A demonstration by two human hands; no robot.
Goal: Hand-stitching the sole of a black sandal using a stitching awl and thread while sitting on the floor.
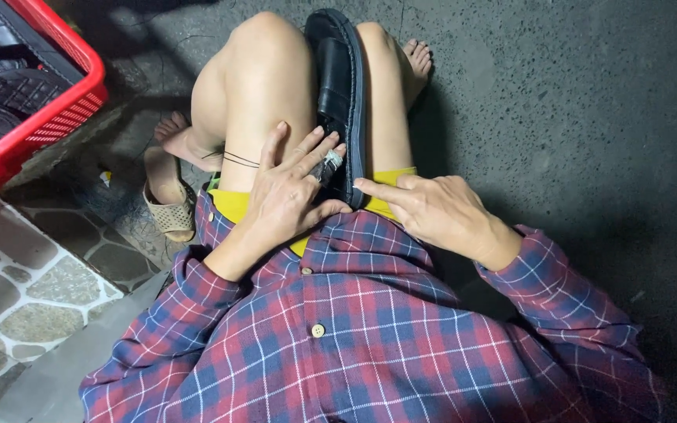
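Left hand (287, 196): fingers spread apart, laid flat over the heel end of the black shoe (338, 94), fingertips touching a small grey-white object (329, 164) pressed against the shoe's side; what that object is cannot be made out. Right hand (432, 211): index finger extended, its tip touching the shoe's heel end from the opposite side, remaining fingers curled loosely together, nothing gripped. The shoe stands on edge, wedged between the person's bare knees, sole edge facing right, toe pointing away from the body. Below the shoe's heel: yellow shorts (233, 202) and a plaid shirt (354, 329). Left of the shoe, on the ground: a tan sandal (168, 205) with a bare foot just above it. Further left of the shoe, well apart: a red plastic basket (56, 117) holding dark footwear. Ground beyond the shoe is dark concrete (558, 102); stone paving (17, 298) lies at the lower left. Risk, judged: the shoe is held by knee pressure and flat fingers only, with no clamping grip, so a shift of either knee could let it tip or slide out, and the small object under the fingertips could slip off with it.
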